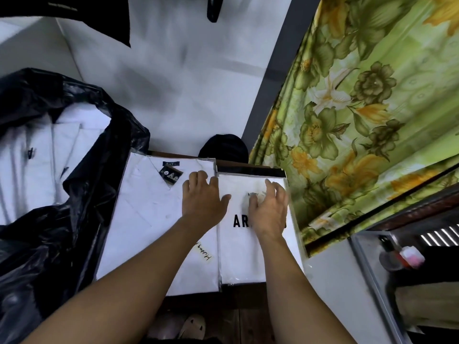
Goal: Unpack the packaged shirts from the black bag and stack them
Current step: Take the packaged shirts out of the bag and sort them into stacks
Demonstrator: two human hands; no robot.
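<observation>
Nearest, on the floor: a pair of pale slippers (191, 326), just below the near edge of the dark tabletop (196, 300). On it, side by side with long edges touching, two flat packages. Left packaged shirt (149, 224): collar and black tag (171, 175) at the far end, handwritten label (204, 253) near its right edge. Right packaged shirt (238, 259): printed with black letters, reaching almost to the tabletop's right edge. Little free room at the sides: floral curtain (360, 115) hanging close on the right, black bag (59, 232) crowding the left packaged shirt's left edge, mouth open, more white shirts (29, 155) inside. Open room mainly at the near side, past the tabletop's edge. Left hand (202, 197) lying flat across the seam between both packages, fingers (196, 176) straight and spread on the left one, thumb over the right one, gripping nothing. Right hand (269, 212) resting on the right packaged shirt's far half, fingers (272, 188) loosely bent against the wrap; cannot tell whether pinching it or only pressing. Farther off, a dark rounded thing (223, 147) behind the packages, then white wall (186, 83).
</observation>
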